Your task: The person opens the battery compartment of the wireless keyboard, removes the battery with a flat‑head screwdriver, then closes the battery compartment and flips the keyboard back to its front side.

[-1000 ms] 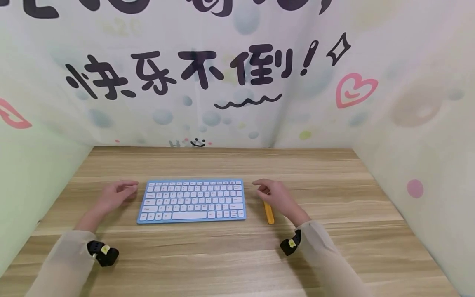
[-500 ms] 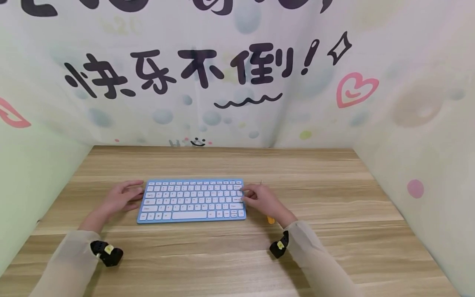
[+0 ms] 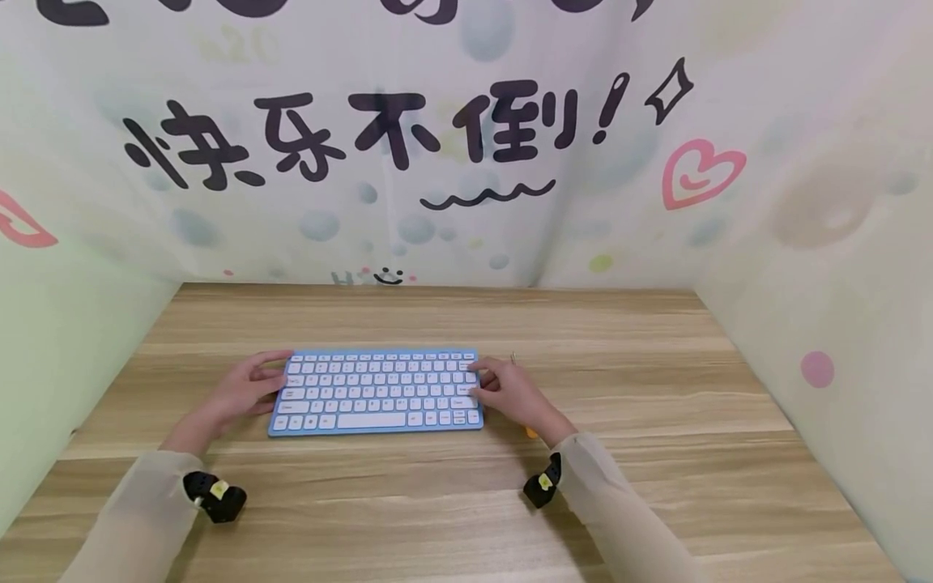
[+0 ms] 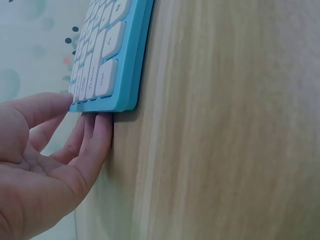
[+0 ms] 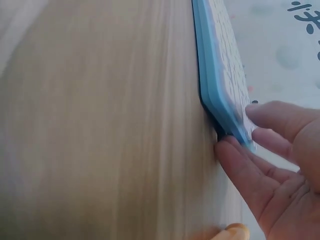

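A keyboard (image 3: 375, 394) with a light blue frame and white keys lies on the wooden table. My left hand (image 3: 244, 389) grips its left end: in the left wrist view one digit lies at the key-side edge and several fingertips (image 4: 104, 122) meet the side edge near the tabletop. At the other end, my right hand (image 3: 513, 393) pinches the right edge. The right wrist view has fingertips (image 5: 227, 145) at the keyboard's underside and another digit over the keys. Both hands hide small parts of the side edges.
Behind my right hand lies a thin tool with an orange handle (image 3: 531, 432) and a narrow metal tip (image 3: 513, 356), mostly hidden. A white printed curtain (image 3: 466, 227) hangs along the table's back edge. Side walls flank the table (image 3: 408, 510).
My right hand has moved left from over the orange-handled tool to the keyboard's right edge. My left hand has moved right onto its left edge. The keyboard has hardly shifted.
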Action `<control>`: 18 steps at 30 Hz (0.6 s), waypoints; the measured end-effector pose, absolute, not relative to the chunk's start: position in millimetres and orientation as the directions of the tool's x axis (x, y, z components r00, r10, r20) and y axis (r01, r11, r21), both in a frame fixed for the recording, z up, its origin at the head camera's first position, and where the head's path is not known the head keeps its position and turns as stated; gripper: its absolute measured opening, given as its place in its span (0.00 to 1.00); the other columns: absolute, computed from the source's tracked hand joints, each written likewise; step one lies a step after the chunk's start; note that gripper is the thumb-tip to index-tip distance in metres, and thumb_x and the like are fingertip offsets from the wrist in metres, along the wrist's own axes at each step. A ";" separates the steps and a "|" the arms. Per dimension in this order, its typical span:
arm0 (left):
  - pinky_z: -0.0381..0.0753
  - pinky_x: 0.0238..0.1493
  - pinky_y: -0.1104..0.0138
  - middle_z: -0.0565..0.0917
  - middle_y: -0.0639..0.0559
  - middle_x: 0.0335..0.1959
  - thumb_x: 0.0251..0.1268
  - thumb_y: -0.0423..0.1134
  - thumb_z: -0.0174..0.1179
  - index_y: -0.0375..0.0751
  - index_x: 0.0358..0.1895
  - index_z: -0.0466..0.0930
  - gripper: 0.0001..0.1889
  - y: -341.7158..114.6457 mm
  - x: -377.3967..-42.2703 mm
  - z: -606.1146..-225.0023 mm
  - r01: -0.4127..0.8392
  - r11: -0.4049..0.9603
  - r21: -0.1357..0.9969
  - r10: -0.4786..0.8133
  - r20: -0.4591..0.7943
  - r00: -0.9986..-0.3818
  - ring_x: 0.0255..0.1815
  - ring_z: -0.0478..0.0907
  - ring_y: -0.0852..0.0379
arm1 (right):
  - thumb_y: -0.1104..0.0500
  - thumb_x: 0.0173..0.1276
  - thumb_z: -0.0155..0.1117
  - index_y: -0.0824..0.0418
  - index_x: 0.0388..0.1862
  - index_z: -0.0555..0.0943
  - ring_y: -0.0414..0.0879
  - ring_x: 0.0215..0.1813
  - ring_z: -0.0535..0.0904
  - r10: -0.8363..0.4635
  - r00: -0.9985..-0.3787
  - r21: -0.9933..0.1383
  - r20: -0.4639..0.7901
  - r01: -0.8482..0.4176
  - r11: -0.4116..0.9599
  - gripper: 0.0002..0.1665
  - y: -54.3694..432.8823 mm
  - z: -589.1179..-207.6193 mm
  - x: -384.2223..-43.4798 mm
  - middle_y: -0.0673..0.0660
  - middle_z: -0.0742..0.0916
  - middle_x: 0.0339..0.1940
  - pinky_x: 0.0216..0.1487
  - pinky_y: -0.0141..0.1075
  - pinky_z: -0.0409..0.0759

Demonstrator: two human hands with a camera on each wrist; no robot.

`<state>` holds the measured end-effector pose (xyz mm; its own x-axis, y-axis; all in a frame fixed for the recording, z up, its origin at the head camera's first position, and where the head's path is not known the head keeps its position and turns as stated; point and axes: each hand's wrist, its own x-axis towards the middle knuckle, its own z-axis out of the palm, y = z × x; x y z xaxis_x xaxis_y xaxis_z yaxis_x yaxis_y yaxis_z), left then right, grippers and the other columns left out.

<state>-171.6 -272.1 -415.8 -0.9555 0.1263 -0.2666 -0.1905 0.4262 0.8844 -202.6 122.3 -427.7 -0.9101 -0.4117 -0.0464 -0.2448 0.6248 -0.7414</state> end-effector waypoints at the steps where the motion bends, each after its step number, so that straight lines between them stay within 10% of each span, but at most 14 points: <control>1: 0.79 0.43 0.59 0.62 0.24 0.59 0.71 0.33 0.45 0.35 0.70 0.50 0.27 -271.4 -171.7 -415.7 -0.189 0.431 0.883 0.122 -0.264 -0.957 0.50 0.73 0.45 | 0.62 0.62 0.63 0.61 0.56 0.74 0.42 0.36 0.78 -0.407 -0.912 -0.749 -0.047 -0.238 0.619 0.22 121.6 -427.9 -202.1 0.55 0.82 0.38 0.37 0.32 0.78; 18: 0.79 0.43 0.59 0.63 0.26 0.57 0.69 0.28 0.45 0.33 0.69 0.50 0.27 -266.1 -171.7 -416.1 -0.191 0.436 0.880 0.088 -0.253 -0.963 0.47 0.72 0.46 | 0.69 0.59 0.63 0.62 0.56 0.74 0.47 0.34 0.77 -0.272 -0.959 -0.825 -0.079 -0.090 0.558 0.24 109.5 -426.3 -192.6 0.60 0.80 0.36 0.26 0.33 0.79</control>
